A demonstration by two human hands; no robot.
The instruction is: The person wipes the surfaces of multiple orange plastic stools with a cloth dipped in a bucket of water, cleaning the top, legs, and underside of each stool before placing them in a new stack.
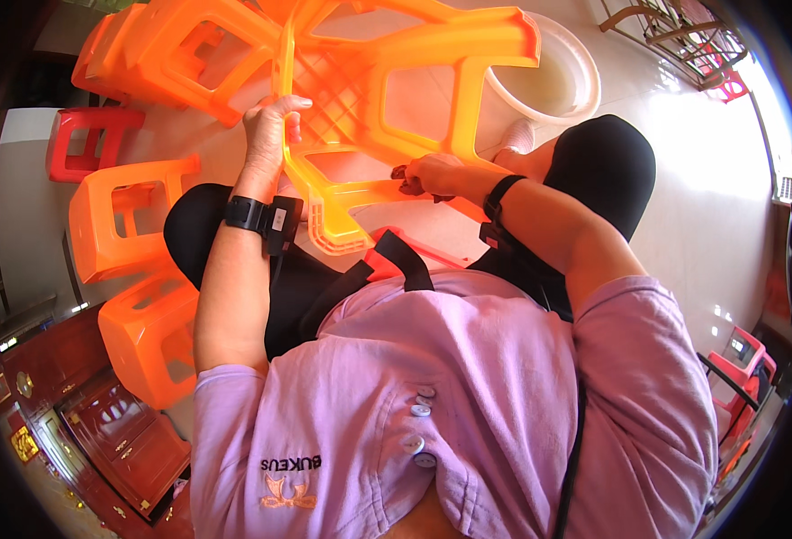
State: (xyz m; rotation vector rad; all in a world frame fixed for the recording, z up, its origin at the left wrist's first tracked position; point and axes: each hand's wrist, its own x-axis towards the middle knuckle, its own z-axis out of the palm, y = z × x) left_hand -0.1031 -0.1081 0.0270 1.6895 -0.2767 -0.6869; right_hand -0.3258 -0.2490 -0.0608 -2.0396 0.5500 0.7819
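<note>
In front of me a yellow-orange plastic stool (409, 50) is tipped over, so the lattice underside of its seat shows between my knees. My left hand (271, 131) grips the near edge of the stool's frame, thumb pointing right. Lower and to the right, my right hand (436, 174) presses a crumpled dark reddish-brown cloth or pad (401, 177) against a crossbar between two stool legs. Most of that cloth is hidden under my fingers. Beyond the stool, partly covered by it, stands a round white plastic basin (591, 74) with cloudy liquid inside.
Several orange plastic stools stand to the left, among them one orange stool (113, 222); a red stool (65, 145) is near them. A metal rack (672, 34) is at the far right. Dark wooden cabinets (113, 431) line the lower left. Red stools (739, 364) stand at right.
</note>
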